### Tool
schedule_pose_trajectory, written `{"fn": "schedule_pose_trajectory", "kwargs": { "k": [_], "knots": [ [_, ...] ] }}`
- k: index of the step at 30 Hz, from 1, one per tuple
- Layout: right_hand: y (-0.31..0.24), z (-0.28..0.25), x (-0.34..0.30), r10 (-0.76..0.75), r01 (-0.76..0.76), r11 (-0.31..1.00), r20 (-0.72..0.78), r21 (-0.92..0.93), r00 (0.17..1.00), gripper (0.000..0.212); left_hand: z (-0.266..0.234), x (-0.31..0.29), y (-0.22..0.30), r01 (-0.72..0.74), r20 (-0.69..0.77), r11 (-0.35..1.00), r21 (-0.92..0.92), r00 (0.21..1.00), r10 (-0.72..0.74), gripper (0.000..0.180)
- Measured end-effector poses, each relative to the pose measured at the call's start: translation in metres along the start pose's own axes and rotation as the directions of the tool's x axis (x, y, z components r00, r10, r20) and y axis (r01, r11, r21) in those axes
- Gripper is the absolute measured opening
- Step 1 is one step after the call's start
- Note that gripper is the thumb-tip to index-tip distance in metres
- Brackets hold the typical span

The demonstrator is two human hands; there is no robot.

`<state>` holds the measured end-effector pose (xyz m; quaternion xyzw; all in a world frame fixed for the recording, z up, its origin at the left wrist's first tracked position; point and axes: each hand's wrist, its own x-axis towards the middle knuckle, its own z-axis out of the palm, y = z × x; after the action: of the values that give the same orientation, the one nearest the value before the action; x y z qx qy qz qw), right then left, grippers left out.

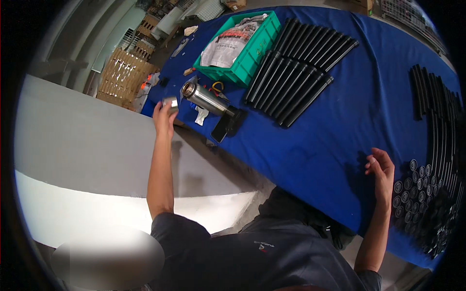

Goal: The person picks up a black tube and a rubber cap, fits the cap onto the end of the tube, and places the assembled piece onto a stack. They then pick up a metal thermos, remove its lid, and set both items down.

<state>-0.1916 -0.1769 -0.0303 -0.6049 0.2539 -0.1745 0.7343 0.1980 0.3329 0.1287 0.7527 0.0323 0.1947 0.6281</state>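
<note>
My left hand [164,119] is closed around a silver metal cap [171,103] past the table's left edge. Just right of it, a stainless steel flask [209,100] stands with its mouth uncovered. By the flask's base are a black phone [220,129] and a dark object [236,121] touching it. A crumpled white tissue [201,116] lies beside the flask. My right hand [382,169] hovers over the blue cloth at the right, fingers loosely bent and apart, with nothing seen in it. The closest things to it are several round black end pieces [413,166].
A green crate [238,76] holding a printed sack [233,43] stands at the far left of the blue-covered table [315,145]. Rows of black tubes [291,87] lie beside it. More black tubes [434,126] line the right edge. Yellow-handled pliers [217,88] rest behind the flask.
</note>
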Motion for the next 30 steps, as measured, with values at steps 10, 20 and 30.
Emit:
{"fn": "schedule_pose_trajectory", "kwargs": {
  "k": [10,20,30],
  "knots": [
    [-0.002,-0.001,0.001,0.006,-0.006,1.000,0.022,0.015,1.000,0.034,0.073,0.046,0.037,0.025,0.255,0.940,0.341,0.960,-0.118,0.059],
    [-0.005,0.001,-0.002,0.020,-0.020,1.000,0.023,-0.007,1.000,0.035,0.075,0.032,0.043,0.005,0.328,0.840,0.543,0.920,-0.217,0.066],
    [-0.001,-0.002,0.000,-0.002,0.001,1.000,0.041,0.009,0.999,0.037,0.068,0.040,0.051,-0.030,0.420,0.809,0.586,0.865,-0.273,0.080]
  ]
}}
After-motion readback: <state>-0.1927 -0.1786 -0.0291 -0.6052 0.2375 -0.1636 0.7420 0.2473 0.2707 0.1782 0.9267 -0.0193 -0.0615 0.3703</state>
